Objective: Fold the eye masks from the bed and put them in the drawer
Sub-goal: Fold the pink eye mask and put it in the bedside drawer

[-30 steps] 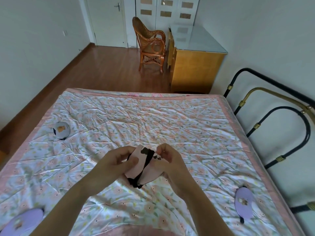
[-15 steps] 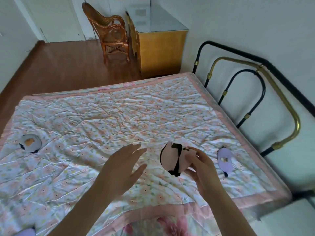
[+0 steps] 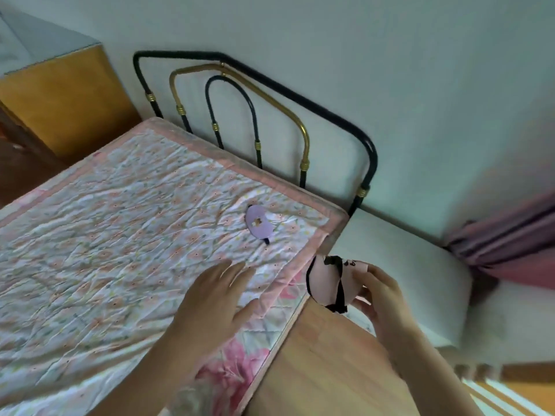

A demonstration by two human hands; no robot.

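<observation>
My right hand (image 3: 383, 298) holds a folded pink eye mask (image 3: 329, 282) with a black strap, past the bed's corner and above a wooden surface (image 3: 324, 370). My left hand (image 3: 216, 301) hovers over the floral quilt (image 3: 120, 235) near the bed's edge, fingers spread and holding nothing. A folded lilac eye mask (image 3: 259, 226) lies on the quilt near the corner by the headboard. No drawer is visible.
A black and brass metal headboard (image 3: 270, 115) stands against the wall. A white ledge (image 3: 405, 265) runs beside the bed, with pink curtain fabric (image 3: 510, 244) at the right. A yellow wooden cabinet (image 3: 66, 106) sits at the far left.
My left hand let go of the pink mask, which my right hand now carries alone rightward past the bed's edge. The view swung right toward the headboard corner.
</observation>
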